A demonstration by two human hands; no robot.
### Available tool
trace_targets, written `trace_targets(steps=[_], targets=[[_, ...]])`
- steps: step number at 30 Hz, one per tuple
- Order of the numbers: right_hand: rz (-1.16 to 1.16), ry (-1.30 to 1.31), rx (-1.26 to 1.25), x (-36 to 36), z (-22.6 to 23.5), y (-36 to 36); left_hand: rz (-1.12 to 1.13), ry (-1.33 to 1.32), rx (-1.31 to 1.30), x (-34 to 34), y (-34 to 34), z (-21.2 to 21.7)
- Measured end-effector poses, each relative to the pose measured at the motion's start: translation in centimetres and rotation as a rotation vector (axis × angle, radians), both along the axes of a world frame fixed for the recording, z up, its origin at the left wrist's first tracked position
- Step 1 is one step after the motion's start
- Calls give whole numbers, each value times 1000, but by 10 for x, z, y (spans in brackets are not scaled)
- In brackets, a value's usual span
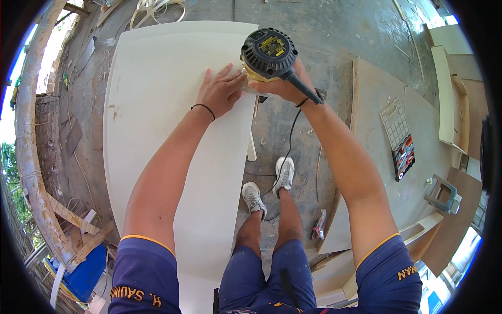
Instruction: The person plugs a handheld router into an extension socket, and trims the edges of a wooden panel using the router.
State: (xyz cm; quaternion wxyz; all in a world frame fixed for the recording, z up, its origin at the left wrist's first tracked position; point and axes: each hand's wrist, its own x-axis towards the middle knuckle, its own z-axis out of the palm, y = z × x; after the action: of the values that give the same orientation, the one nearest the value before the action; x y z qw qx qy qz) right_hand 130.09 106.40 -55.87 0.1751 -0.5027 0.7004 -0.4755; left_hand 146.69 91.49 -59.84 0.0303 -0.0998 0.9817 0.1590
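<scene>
My right hand (282, 88) is wrapped round the yellow lower body of a black-and-yellow trim router (269, 52), which stands upright at the right edge of a large white board (157, 120). Its thick black cord sleeve (306, 88) slants down over my right wrist. My left hand (220, 90) lies on the board just left of the router, fingers spread. The fingers nearest the router reach its base; whether they press on it I cannot tell. The router's bit and most of its base are hidden from above.
On the right, a tool case (403, 157) with an open lid lies on a wide panel (376, 136). Beyond it are a grey clamp-like frame (444, 193) and cabinet boxes (449, 99). The power cord (291, 133) trails past my shoes (284, 172). Coiled edging strips (157, 8) lie at the far left.
</scene>
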Motion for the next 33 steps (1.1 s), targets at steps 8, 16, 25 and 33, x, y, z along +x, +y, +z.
trace_targets(steps=[8,16,25,33], targets=[[-9,-87,-13,-26,-3,-20,20,-47,-8,-28,-18,0],[7,-62,16,-52,-7,-33,33,-63,-39,-53,-29,4],[9,-105,-30,-77,-9,-48,58,-117,-69,-77,-42,4],[0,-46,-32,-89,-1,-55,73,-126,-78,-90,-49,7]])
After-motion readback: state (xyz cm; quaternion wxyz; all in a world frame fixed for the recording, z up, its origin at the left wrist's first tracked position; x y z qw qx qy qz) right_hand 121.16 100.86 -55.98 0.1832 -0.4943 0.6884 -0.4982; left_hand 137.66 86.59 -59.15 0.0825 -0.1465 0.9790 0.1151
